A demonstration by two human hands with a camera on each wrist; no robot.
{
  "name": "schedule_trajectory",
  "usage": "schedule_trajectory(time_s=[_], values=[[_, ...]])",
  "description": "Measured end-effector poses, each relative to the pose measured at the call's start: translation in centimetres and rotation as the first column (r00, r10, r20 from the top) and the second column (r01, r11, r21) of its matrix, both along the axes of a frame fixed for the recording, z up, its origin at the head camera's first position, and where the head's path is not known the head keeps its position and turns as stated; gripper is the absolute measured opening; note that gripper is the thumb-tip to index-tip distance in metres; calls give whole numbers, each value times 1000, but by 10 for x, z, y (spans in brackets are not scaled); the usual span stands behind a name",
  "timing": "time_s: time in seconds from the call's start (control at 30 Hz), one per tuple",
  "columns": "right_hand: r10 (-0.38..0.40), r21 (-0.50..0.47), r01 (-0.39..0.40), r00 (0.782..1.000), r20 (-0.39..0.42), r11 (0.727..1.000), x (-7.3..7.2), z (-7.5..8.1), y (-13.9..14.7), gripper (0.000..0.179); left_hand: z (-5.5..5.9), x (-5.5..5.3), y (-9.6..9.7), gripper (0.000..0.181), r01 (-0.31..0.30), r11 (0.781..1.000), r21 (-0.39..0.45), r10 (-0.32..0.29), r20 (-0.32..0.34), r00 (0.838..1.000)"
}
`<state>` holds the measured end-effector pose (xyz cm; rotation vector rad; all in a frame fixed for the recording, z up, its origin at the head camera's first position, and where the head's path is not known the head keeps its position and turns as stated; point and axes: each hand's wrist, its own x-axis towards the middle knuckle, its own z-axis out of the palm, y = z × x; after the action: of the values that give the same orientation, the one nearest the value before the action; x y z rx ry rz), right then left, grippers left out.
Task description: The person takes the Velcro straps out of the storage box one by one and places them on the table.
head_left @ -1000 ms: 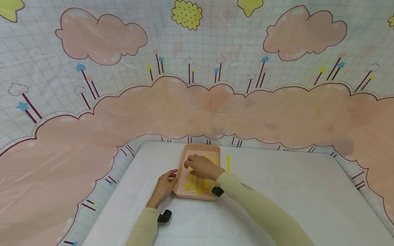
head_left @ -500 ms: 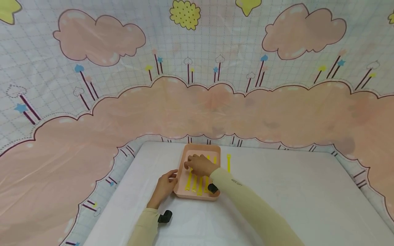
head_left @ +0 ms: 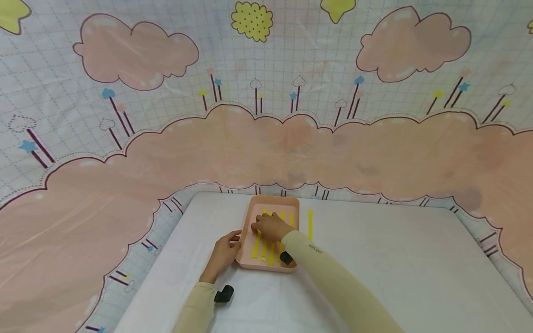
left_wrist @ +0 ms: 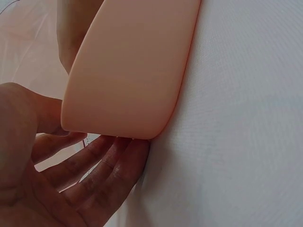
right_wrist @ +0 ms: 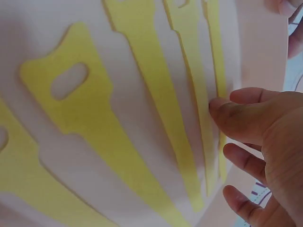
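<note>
A pink tray (head_left: 266, 268) lies on the white table with several flat yellow saw-shaped pieces (right_wrist: 106, 125) side by side in it. My right hand (head_left: 272, 226) reaches down into the tray over their middles. In the right wrist view its thumb overlaps the narrow yellow piece (right_wrist: 215, 47) nearest the tray's left wall, and the other fingertips line up along that piece's outer edge, spread apart. At the tray's left side is my left hand (head_left: 225, 252). Its extended fingers touch the outer wall (left_wrist: 128, 85) in the left wrist view, with the thumb near the rim.
One more yellow saw-shaped piece (head_left: 310, 224) lies on the table (head_left: 395, 259), just right of the tray. Behind the table hangs a cloud-patterned cloth (head_left: 300, 148). Each wrist wears a small black camera (head_left: 225, 293).
My right hand and forearm have shifted slightly left over the tray, and more of the outside yellow piece shows. The left hand keeps its place at the tray's side.
</note>
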<state>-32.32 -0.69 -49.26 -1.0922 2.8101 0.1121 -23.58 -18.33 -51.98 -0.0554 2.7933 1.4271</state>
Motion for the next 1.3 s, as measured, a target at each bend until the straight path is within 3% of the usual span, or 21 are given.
schedule_trajectory(time_s=[0.47, 0.73, 1.13, 1.3], values=[[42, 8, -42, 999, -25, 999, 4, -1, -7, 15, -2, -1, 0, 41, 5, 1000, 2, -5, 4, 1000], [80, 21, -79, 994, -71, 997, 4, 0, -9, 22, -1, 0, 0, 40, 7, 1000, 0, -7, -9, 1000], [160, 114, -141, 969, -187, 983, 9, 0, -11, 24, -1, 1, 1, 41, 12, 1000, -6, -12, -32, 999], [214, 160, -176, 938, -272, 971, 10, 2, -8, 23, -1, 2, 0, 40, 3, 1000, -4, -3, -26, 1000]])
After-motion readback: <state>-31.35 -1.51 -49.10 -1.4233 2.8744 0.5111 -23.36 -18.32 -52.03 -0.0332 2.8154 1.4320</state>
